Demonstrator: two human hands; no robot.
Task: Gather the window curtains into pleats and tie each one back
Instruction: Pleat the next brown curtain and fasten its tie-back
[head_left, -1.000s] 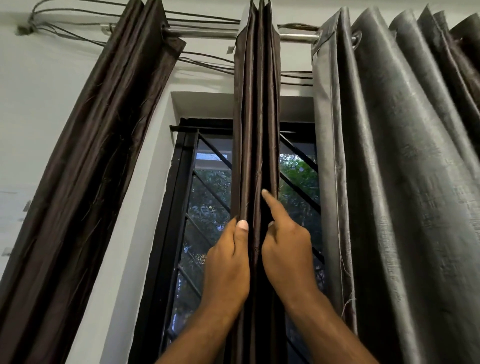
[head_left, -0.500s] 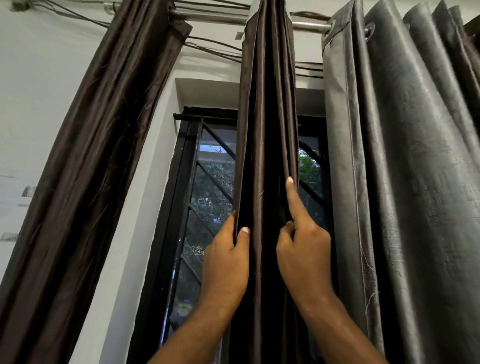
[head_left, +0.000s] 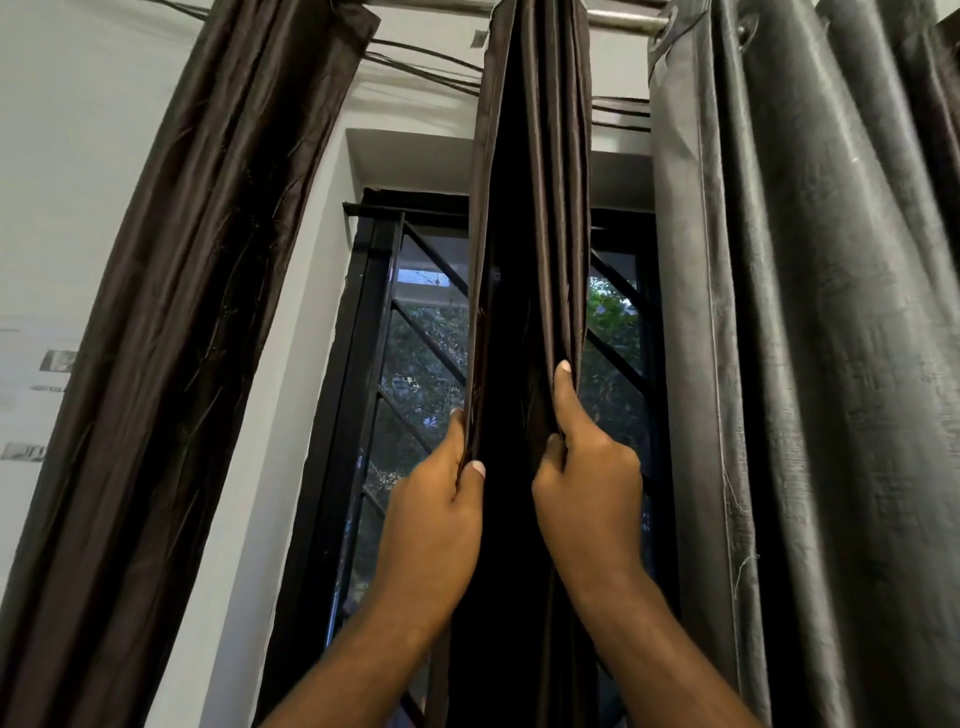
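A dark brown curtain (head_left: 530, 218) hangs in narrow pleats from the rod at the middle of the window. My left hand (head_left: 436, 514) pinches the curtain's left edge between thumb and fingers. My right hand (head_left: 587, 483) grips the folds on its right side, index finger stretched up along the cloth. Between the two hands the curtain is spread a little, showing a dark hollow. A second brown curtain (head_left: 171, 332) hangs gathered at the left. A grey curtain (head_left: 810, 364) hangs in wide folds at the right.
A metal curtain rod (head_left: 621, 20) runs across the top, with thin cables (head_left: 426, 57) strung under it. Behind the curtains is a black window frame with diagonal grille bars (head_left: 421, 332). White wall (head_left: 57, 171) lies to the left.
My hands have moved apart, spreading the middle curtain's pleats wider. My right hand shifted from the centre fold to the right edge, and my view has tilted down slightly.
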